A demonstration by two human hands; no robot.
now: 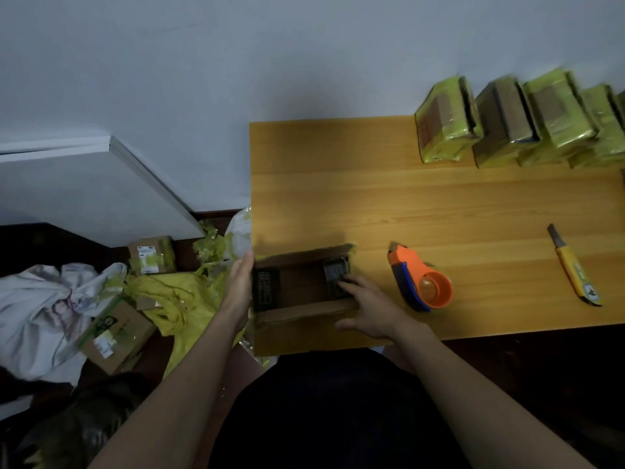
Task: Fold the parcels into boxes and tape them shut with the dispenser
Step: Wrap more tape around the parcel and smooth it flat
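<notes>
Yellow utility knife (574, 268) lies on wooden table (439, 204).

Bare forearms, no sleeves; dark garment over the lap.

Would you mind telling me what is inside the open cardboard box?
The cardboard box shows two dark items, one at each end, on bare brown floor. The right hand covers part of the right one.

Your left hand (239, 286) lay flat with straight fingers against the left end of the box (301, 286); your right hand (367, 308) rested spread-fingered on its right end, both forearms reaching forward.
</notes>
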